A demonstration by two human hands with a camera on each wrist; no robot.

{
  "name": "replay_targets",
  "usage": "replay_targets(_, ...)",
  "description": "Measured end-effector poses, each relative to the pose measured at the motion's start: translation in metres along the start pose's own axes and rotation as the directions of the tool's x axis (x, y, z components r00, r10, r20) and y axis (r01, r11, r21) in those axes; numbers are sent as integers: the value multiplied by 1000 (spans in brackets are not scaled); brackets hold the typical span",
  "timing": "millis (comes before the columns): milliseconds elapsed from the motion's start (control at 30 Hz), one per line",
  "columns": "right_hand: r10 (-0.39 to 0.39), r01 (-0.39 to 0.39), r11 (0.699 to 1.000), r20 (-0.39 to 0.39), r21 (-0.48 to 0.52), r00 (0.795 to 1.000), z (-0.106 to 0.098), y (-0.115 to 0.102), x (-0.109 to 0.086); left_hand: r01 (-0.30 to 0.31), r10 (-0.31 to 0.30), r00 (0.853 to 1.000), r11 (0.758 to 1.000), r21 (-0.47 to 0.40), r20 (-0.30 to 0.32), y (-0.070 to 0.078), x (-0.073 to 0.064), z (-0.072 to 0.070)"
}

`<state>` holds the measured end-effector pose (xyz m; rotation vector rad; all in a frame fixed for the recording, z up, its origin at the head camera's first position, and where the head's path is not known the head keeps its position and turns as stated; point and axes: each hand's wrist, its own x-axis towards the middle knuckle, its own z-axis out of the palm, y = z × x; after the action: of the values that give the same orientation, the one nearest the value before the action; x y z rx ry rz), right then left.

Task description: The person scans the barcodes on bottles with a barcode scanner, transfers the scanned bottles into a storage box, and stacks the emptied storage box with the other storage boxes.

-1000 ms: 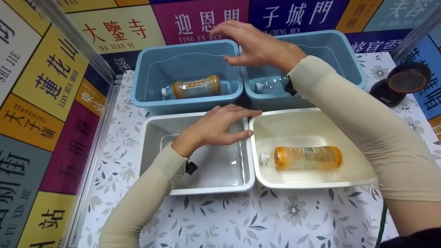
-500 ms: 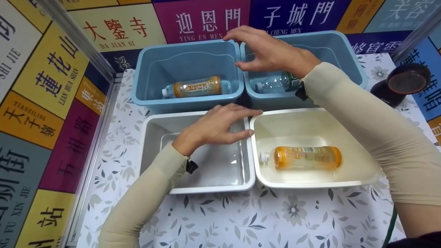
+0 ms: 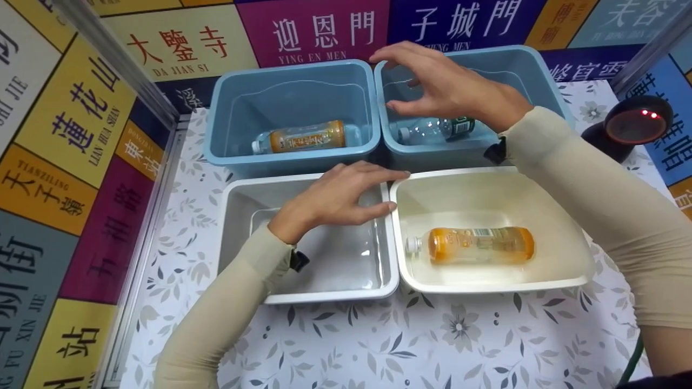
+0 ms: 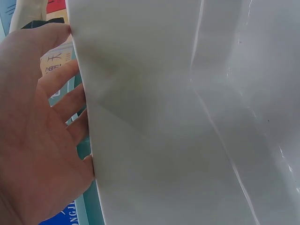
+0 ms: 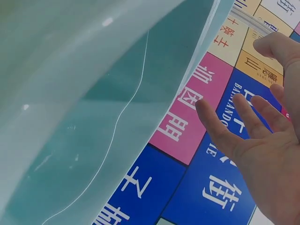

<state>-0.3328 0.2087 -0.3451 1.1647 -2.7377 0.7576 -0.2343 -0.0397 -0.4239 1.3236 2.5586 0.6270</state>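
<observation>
My left hand (image 3: 338, 197) is over the grey bin (image 3: 230, 237), its fingers spread and loosely bent. Its fingertips come near the rim beside the cream bin (image 3: 562, 254); I cannot tell whether they touch it. Above the right blue bin (image 3: 546, 81) is my right hand (image 3: 454, 89), thumb apart from the fingers and holding nothing, as the right wrist view also shows. A clear bottle with a green label (image 3: 459, 127) lies in that bin below the hand. One orange-labelled bottle (image 3: 308, 138) lies in the left blue bin (image 3: 216, 124), another orange-labelled bottle (image 3: 481, 246) in the cream bin.
The four-sided bins stand close together on a floral tablecloth (image 3: 459, 335). A dark device with a round head (image 3: 638, 121) and two red lights stands at the right. Panels with large characters (image 3: 189, 43) wall the back and sides.
My right hand has moved right, from near the gap between the blue bins to over the right one, uncovering more of the green-labelled bottle. Red lights now show on the device. My left hand stays put.
</observation>
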Motion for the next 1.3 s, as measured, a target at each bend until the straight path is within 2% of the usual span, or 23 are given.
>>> replay_targets(167,21,-21,1000,-14,12,1000,-5,0,-16,4,-4,1000,1000,-1,3,1,0,1)
replay_targets(433,9,-7,998,-38,56,999,-8,1,-43,11,-10,1000,1000,-20,9,1,0,2)
replay_targets(1100,-30,31,999,-66,16,997,-6,-1,-89,12,-12,1000,1000,-2,-6,-1,-1,2)
replay_targets(1300,-56,60,997,-68,48,996,-4,-3,-102,12,-12,1000,1000,-1,-6,0,1,1)
